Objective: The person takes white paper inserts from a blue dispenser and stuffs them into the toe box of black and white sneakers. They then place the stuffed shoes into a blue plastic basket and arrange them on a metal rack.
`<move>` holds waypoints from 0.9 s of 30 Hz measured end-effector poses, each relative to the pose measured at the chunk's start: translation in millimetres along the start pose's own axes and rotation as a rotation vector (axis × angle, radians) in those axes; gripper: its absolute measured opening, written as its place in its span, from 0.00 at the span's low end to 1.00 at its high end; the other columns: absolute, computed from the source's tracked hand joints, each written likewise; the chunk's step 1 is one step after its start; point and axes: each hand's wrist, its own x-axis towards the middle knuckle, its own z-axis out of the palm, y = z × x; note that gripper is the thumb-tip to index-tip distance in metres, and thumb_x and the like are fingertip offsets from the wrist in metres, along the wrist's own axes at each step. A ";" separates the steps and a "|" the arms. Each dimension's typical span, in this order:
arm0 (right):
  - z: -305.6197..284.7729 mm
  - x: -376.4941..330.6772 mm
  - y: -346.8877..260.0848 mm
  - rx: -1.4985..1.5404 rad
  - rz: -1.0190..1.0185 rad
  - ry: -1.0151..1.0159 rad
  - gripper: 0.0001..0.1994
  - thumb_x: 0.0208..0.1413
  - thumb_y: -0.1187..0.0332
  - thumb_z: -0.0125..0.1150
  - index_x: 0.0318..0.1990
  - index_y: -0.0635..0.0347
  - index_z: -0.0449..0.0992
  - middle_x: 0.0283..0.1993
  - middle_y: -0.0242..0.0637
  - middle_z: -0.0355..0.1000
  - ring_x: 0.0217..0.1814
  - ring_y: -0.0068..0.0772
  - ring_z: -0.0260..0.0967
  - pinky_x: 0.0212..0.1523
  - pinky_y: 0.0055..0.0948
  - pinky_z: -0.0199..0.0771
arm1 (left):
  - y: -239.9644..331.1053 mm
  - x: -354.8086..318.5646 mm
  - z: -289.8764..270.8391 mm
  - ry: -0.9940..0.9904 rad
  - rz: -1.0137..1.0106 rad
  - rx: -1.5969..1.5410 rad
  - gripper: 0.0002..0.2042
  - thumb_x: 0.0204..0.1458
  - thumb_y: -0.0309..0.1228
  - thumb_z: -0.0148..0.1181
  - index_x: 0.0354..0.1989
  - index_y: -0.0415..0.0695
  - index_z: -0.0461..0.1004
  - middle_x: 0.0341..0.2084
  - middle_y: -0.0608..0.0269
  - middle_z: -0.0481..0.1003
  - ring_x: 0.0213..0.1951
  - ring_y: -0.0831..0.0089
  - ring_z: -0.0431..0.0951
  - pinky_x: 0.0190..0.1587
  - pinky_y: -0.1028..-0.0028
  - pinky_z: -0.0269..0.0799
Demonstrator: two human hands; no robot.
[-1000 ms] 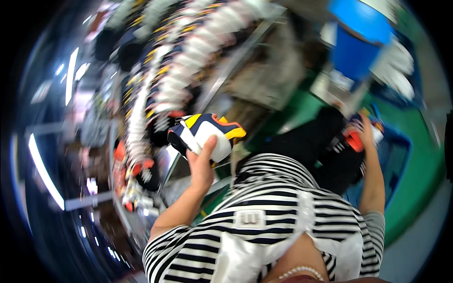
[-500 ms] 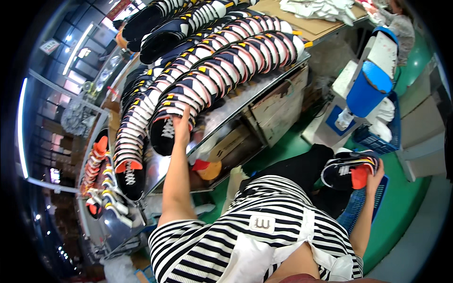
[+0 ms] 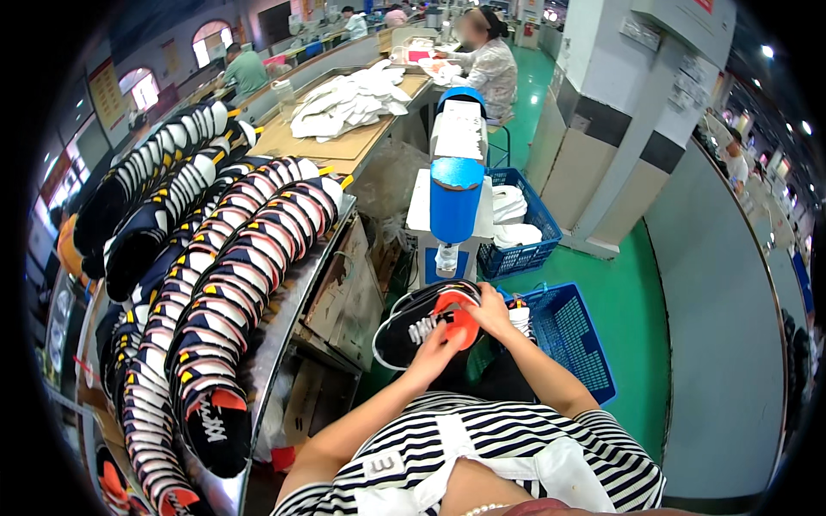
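In front of my lap is a black shoe upper point(image 3: 397, 337) with white laces and an orange lining, its toe toward the left. My left hand point(image 3: 435, 351) is closed at the laced opening, fingers against the orange tongue. The heel side is gripped by my right hand point(image 3: 490, 311), its thumb near the orange collar. Just beyond the upper stands a machine with a blue cover point(image 3: 453, 206). Long nested rows of similar uppers point(image 3: 237, 297) lie on the metal-edged table at my left.
A blue basket point(image 3: 585, 331) at right of my lap holds a white-laced shoe piece point(image 3: 520, 316). Another blue basket point(image 3: 540, 245) beside the machine contains white pieces. White cloth-like pieces point(image 3: 353, 99) are heaped on the far table. A person point(image 3: 486, 69) sits beyond, near a pillar point(image 3: 602, 129).
My left hand has left the stacked uppers and come to the held upper. My right hand has brought that upper in front of me, toward the machine. The view has turned right.
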 end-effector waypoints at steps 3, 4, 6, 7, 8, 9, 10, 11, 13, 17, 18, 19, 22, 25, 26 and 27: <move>1.9 -15.0 -27.5 -0.289 -0.226 -0.080 0.32 0.47 0.48 0.56 0.53 0.65 0.66 0.48 0.55 0.69 0.53 0.56 0.64 0.59 0.63 0.50 | 5.4 54.7 11.9 0.107 -0.147 -0.345 0.27 0.53 0.50 0.57 0.47 0.35 0.68 0.40 0.59 0.73 0.39 0.75 0.73 0.43 0.78 0.68; -0.1 -18.5 -38.3 -0.335 -0.276 -0.148 0.32 0.48 0.46 0.54 0.52 0.65 0.66 0.48 0.56 0.69 0.53 0.57 0.64 0.59 0.65 0.49 | -5.4 64.6 3.2 0.083 -0.314 -0.474 0.26 0.52 0.51 0.58 0.45 0.36 0.70 0.36 0.60 0.74 0.37 0.76 0.74 0.42 0.78 0.68; -54.6 -14.3 -37.0 -0.218 -0.282 -0.502 0.38 0.51 0.40 0.51 0.58 0.66 0.63 0.54 0.58 0.67 0.60 0.55 0.62 0.64 0.56 0.47 | 16.7 48.6 -0.3 0.014 -0.411 -0.538 0.25 0.54 0.51 0.54 0.46 0.39 0.70 0.38 0.58 0.76 0.40 0.72 0.76 0.44 0.74 0.71; -71.1 -8.5 -23.4 0.073 -0.252 -0.588 0.36 0.53 0.43 0.52 0.59 0.66 0.63 0.55 0.56 0.67 0.60 0.51 0.62 0.64 0.49 0.52 | 26.5 43.1 -3.1 -0.012 -0.416 -0.662 0.24 0.56 0.51 0.51 0.47 0.40 0.70 0.40 0.57 0.75 0.42 0.68 0.76 0.46 0.71 0.71; -76.7 -4.6 -11.9 0.378 -0.228 -0.689 0.35 0.55 0.45 0.53 0.60 0.66 0.62 0.55 0.54 0.67 0.61 0.46 0.62 0.63 0.41 0.57 | 32.9 35.5 -10.6 -0.016 -0.430 -0.785 0.24 0.57 0.51 0.48 0.49 0.42 0.69 0.43 0.56 0.75 0.45 0.65 0.76 0.49 0.68 0.71; -79.9 -6.9 -9.2 0.686 -0.106 -0.759 0.29 0.57 0.54 0.56 0.61 0.64 0.62 0.56 0.48 0.68 0.61 0.37 0.63 0.59 0.28 0.62 | 43.2 32.0 -16.4 -0.046 -0.499 -0.889 0.23 0.60 0.50 0.42 0.52 0.44 0.67 0.46 0.54 0.74 0.48 0.61 0.75 0.53 0.63 0.70; -81.9 -11.8 -12.9 0.705 -0.197 -0.643 0.24 0.55 0.60 0.59 0.56 0.63 0.68 0.52 0.42 0.70 0.57 0.31 0.65 0.56 0.27 0.64 | 58.3 30.4 -21.7 -0.070 -0.509 -0.934 0.23 0.60 0.50 0.42 0.52 0.44 0.66 0.44 0.54 0.75 0.47 0.61 0.76 0.51 0.63 0.71; -67.4 -13.4 -13.5 0.658 -0.244 -0.446 0.20 0.55 0.62 0.59 0.52 0.63 0.70 0.49 0.40 0.71 0.54 0.29 0.66 0.53 0.26 0.65 | 57.3 35.0 -21.1 -0.054 -0.448 -0.882 0.23 0.59 0.51 0.44 0.52 0.44 0.66 0.43 0.55 0.75 0.46 0.62 0.76 0.50 0.63 0.72; -22.9 -14.6 -7.6 0.737 -0.146 -0.100 0.11 0.54 0.67 0.59 0.41 0.63 0.71 0.39 0.32 0.72 0.44 0.24 0.67 0.46 0.24 0.66 | 36.7 46.5 -20.2 -0.050 -0.314 -0.711 0.23 0.57 0.48 0.52 0.54 0.45 0.64 0.43 0.58 0.73 0.46 0.68 0.75 0.49 0.67 0.71; 16.1 -14.9 -21.8 1.018 0.095 0.061 0.09 0.55 0.70 0.59 0.42 0.62 0.72 0.38 0.31 0.70 0.41 0.21 0.65 0.44 0.21 0.66 | 13.0 50.3 -52.9 0.029 -0.209 -0.470 0.20 0.55 0.40 0.58 0.50 0.41 0.66 0.41 0.66 0.72 0.45 0.76 0.73 0.47 0.73 0.69; 23.4 -12.5 -9.4 1.196 0.235 0.021 0.09 0.54 0.71 0.59 0.42 0.61 0.72 0.37 0.31 0.70 0.41 0.21 0.66 0.42 0.21 0.67 | 20.9 51.6 -59.7 0.092 -0.209 -0.451 0.17 0.56 0.40 0.56 0.47 0.41 0.69 0.37 0.65 0.74 0.39 0.76 0.75 0.43 0.75 0.71; 22.0 -10.6 -2.8 1.331 0.343 0.007 0.07 0.55 0.71 0.57 0.40 0.60 0.73 0.36 0.31 0.71 0.39 0.22 0.68 0.40 0.21 0.69 | 32.9 47.2 -69.3 0.168 -0.197 -0.424 0.15 0.56 0.39 0.55 0.43 0.40 0.71 0.33 0.64 0.76 0.33 0.76 0.78 0.38 0.77 0.73; 15.8 20.2 34.3 1.409 0.462 0.221 0.06 0.52 0.72 0.51 0.36 0.62 0.73 0.31 0.32 0.71 0.35 0.24 0.70 0.36 0.23 0.71 | 65.3 62.9 -88.3 0.059 -0.135 -0.449 0.17 0.58 0.41 0.51 0.47 0.40 0.69 0.37 0.57 0.77 0.39 0.71 0.79 0.42 0.74 0.73; 2.5 36.5 -6.3 1.062 0.361 -0.040 0.10 0.50 0.74 0.56 0.41 0.63 0.73 0.26 0.30 0.69 0.27 0.19 0.66 0.29 0.19 0.66 | 69.3 92.3 -89.3 0.088 -0.178 -0.314 0.17 0.57 0.40 0.54 0.45 0.39 0.71 0.36 0.60 0.77 0.36 0.72 0.79 0.41 0.74 0.73; 6.5 41.6 -10.9 0.830 0.192 -0.103 0.16 0.48 0.67 0.65 0.44 0.64 0.72 0.26 0.28 0.68 0.27 0.17 0.64 0.28 0.18 0.63 | 68.6 103.7 -86.5 0.054 -0.137 -0.293 0.16 0.56 0.39 0.56 0.45 0.40 0.71 0.37 0.62 0.76 0.37 0.75 0.78 0.41 0.76 0.72; 2.8 42.2 -28.1 0.767 0.182 -0.144 0.19 0.46 0.64 0.68 0.44 0.64 0.72 0.26 0.28 0.68 0.27 0.17 0.63 0.28 0.19 0.63 | 65.3 110.1 -85.7 0.061 -0.119 -0.240 0.16 0.56 0.40 0.56 0.44 0.40 0.72 0.36 0.64 0.76 0.37 0.77 0.76 0.41 0.77 0.70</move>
